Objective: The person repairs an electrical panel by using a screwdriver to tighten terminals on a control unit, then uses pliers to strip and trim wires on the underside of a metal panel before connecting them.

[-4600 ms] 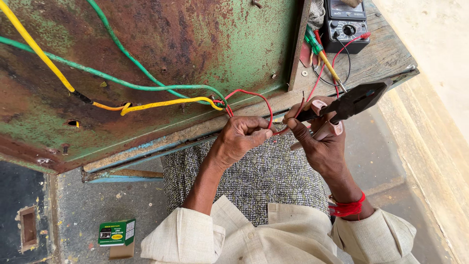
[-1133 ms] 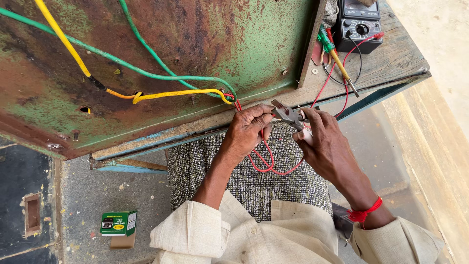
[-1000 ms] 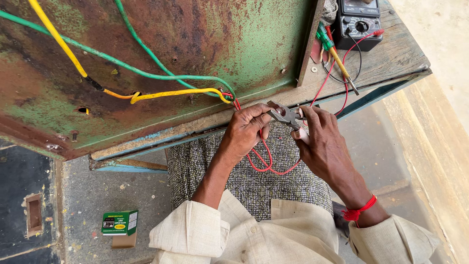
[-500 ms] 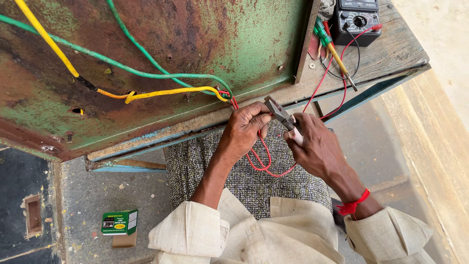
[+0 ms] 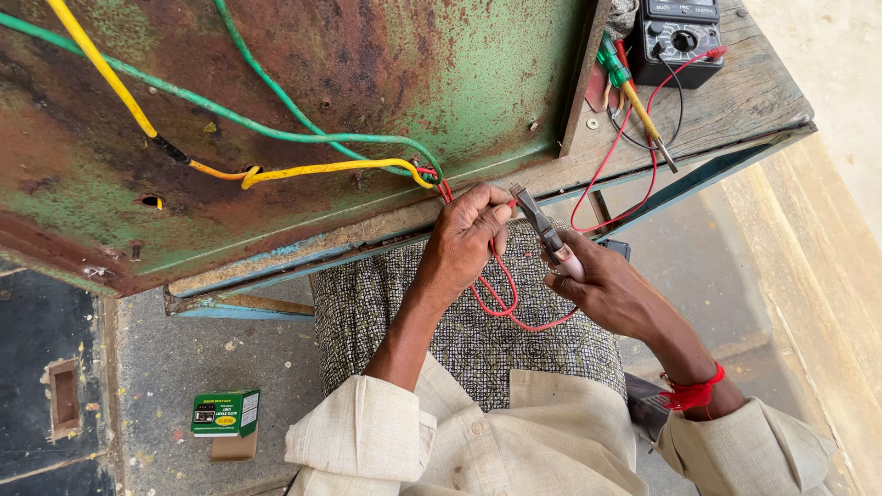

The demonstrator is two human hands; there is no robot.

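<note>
My left hand (image 5: 467, 241) pinches a red wire (image 5: 501, 298) just below the edge of a rusty green metal panel (image 5: 303, 119). The wire loops down over my lap and runs up to where yellow and green wires (image 5: 322, 170) meet on the panel. My right hand (image 5: 611, 292) grips pliers (image 5: 544, 231) by the handles, with the jaws pointing up at the wire end beside my left fingers. Whether the jaws touch the wire I cannot tell.
A black multimeter (image 5: 678, 37) with red and black leads and a green-handled screwdriver (image 5: 632, 92) lie on the wooden bench (image 5: 735, 106) at the upper right. A small green box (image 5: 225, 413) sits on the floor at the lower left. A red thread circles my right wrist.
My right hand has swung the pliers from lying flat near my left fingers to pointing upward at the wire end. The left hand has kept its hold on the red wire.
</note>
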